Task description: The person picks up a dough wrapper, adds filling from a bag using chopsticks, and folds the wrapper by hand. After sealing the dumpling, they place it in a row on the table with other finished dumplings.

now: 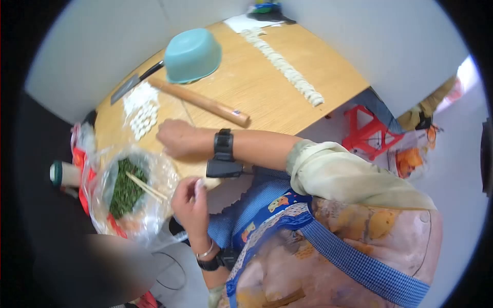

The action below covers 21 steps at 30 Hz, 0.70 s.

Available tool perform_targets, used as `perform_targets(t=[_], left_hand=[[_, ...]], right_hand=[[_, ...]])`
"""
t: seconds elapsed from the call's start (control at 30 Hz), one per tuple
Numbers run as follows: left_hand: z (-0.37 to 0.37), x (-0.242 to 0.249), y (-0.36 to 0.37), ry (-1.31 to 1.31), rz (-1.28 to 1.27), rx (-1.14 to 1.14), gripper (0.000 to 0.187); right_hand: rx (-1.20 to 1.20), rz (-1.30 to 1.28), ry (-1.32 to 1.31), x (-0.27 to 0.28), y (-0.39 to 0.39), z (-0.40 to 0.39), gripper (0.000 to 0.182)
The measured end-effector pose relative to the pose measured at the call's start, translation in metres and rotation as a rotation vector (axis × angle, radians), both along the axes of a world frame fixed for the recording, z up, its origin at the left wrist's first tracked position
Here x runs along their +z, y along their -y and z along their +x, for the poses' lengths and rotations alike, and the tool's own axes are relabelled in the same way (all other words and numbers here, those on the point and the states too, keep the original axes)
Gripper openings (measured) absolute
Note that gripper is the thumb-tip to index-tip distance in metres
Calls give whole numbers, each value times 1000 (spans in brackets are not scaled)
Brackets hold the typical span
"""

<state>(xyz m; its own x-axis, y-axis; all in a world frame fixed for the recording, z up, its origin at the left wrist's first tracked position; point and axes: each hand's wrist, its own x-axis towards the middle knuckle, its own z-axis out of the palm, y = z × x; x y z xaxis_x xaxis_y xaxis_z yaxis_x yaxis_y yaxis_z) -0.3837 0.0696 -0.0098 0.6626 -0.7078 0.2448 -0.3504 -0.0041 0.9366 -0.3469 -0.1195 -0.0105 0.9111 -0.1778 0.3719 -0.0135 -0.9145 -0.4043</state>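
Note:
My right hand [177, 138] is over the table edge, beside several small white dough pieces [144, 121] lying in flour. Its back faces me and its fingers are hidden beneath. Closer to my body, my left hand [190, 203] is curled, fingers drawn in. Something whitish shows at its thumb, too small to make out. Left of it, a plastic-lined bowl [159, 218] holds chopped greens [126, 192] with a pair of chopsticks [146, 186] resting in them. A wooden rolling pin [205, 103] lies beyond my right hand.
An upturned turquoise basin [192, 54] stands at the back, beside a cleaver [134, 82] and white flour [138, 96]. A long row of dumplings [282, 65] runs across the table's far side. A red stool [362, 133] stands on the floor at right. A grey blurred shape covers the lower left.

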Motion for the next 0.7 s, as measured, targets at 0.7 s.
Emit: perform_targets(t=[0.7], left_hand=[[39,20,52,-30,-32,48,5]], right_hand=[[-38,-45,59,-16,11,-3,17]])
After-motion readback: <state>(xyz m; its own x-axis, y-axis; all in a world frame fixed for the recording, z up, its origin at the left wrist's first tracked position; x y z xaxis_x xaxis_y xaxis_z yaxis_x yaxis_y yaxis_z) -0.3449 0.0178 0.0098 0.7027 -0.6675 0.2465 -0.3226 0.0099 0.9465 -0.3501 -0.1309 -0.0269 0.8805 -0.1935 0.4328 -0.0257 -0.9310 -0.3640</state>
